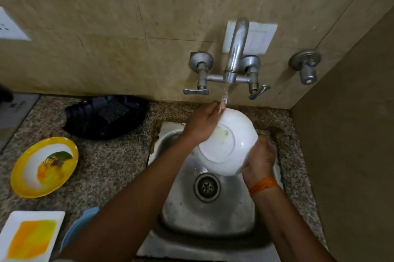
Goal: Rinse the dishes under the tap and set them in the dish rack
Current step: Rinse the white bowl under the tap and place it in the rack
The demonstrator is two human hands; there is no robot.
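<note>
One white bowl (226, 146), underside up, wet

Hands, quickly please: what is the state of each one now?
Left hand: open, fingers rest flat on the white bowl under the water.
Right hand: holds the bowl's rim.

the round white ceramic bowl (227, 144) hides its inside and the right hand's (259, 156) fingers. pale blue plate (80, 227) half covered by forearm. white square dish (32, 236) cropped at frame's edge.
</note>
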